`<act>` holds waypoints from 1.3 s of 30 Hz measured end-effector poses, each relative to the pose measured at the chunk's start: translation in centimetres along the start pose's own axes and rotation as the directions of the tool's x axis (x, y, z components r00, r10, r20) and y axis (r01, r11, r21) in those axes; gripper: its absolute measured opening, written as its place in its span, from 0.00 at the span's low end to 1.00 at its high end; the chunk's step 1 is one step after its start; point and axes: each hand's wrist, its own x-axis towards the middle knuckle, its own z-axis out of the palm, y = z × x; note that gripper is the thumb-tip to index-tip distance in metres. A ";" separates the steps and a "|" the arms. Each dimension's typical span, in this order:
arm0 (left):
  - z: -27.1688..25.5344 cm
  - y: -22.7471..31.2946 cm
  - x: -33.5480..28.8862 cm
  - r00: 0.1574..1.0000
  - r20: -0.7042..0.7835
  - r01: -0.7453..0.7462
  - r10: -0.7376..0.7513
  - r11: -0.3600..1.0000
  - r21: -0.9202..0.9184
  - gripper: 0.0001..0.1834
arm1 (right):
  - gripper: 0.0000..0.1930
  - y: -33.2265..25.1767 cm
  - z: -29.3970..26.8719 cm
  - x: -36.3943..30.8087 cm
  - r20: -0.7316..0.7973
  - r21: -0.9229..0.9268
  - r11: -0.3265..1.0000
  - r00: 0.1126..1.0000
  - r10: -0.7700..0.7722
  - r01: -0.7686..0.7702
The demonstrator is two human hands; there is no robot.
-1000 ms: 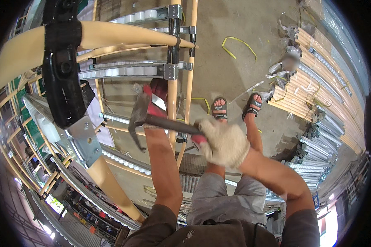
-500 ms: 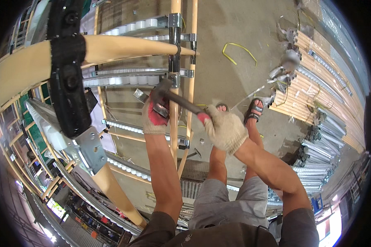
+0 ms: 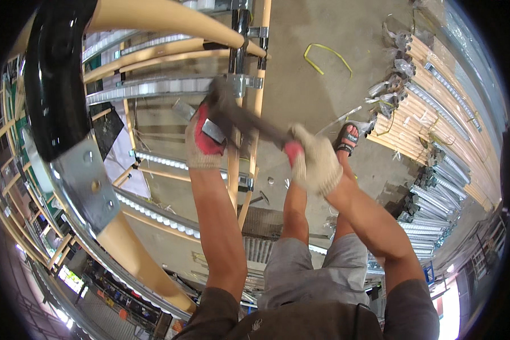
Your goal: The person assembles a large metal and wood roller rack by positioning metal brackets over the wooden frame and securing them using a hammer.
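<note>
My right hand [image 3: 314, 161], in a white and red work glove, grips the handle of a hammer [image 3: 241, 116]. The hammer's dark head is blurred, up by a metal clamp [image 3: 245, 82] on a cream tube frame. My left hand [image 3: 204, 141], gloved the same way, holds a small flat metal bracket [image 3: 212, 130] against an upright cream tube [image 3: 235, 170]. Both forearms reach forward over my knees.
A black caster wheel [image 3: 54, 85] on a metal plate [image 3: 90, 187] looms at left. Roller rails [image 3: 153, 88] cross the frame. Bundles of cream tubes [image 3: 430, 96] and metal rails [image 3: 430, 221] lie on the concrete floor at right, near a yellow strap [image 3: 326, 56].
The hammer swung up from beside my knees to the clamp on the frame. My left hand rose with it and holds the bracket higher on the tube.
</note>
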 end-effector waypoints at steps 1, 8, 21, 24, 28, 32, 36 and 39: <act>3.1 -0.1 -0.4 0.976 -0.207 0.061 -0.067 0.998 -0.034 0.19 | 0.12 1.6 0.4 0.4 -0.018 -0.039 0.997 0.997 0.071 -0.072; 2.1 0.1 -1.6 0.973 -0.228 -0.030 0.036 0.999 0.029 0.19 | 0.12 2.2 0.3 -2.1 -0.032 0.063 0.998 0.999 -0.009 0.011; -2.9 -18.9 -3.2 0.699 -0.703 0.171 0.129 0.925 0.340 0.20 | 0.15 17.7 3.4 -3.0 0.178 -0.146 0.918 0.903 0.391 -0.369; -13.5 -19.6 1.3 0.554 -0.818 0.112 0.157 0.959 0.260 0.22 | 0.15 19.2 6.7 1.3 0.253 -0.211 0.966 0.947 0.199 -0.147; -20.1 -21.0 3.6 0.518 -0.853 -0.040 0.063 0.998 0.050 0.22 | 0.15 19.8 12.2 8.6 0.378 -0.332 0.942 0.921 0.090 0.044; -20.3 -21.6 6.8 0.612 -0.785 -0.086 0.099 0.995 0.058 0.24 | 0.14 19.5 13.8 13.7 0.245 -0.317 0.935 0.938 0.244 -0.160; -18.3 -21.0 10.0 0.674 -0.733 -0.060 0.095 0.995 0.074 0.20 | 0.15 19.8 13.7 13.3 0.288 -0.280 0.948 0.929 0.232 -0.149; -15.7 -20.5 12.9 0.729 -0.684 0.044 -0.004 0.998 0.041 0.16 | 0.16 20.1 12.5 12.6 0.310 -0.240 0.954 0.917 0.251 -0.180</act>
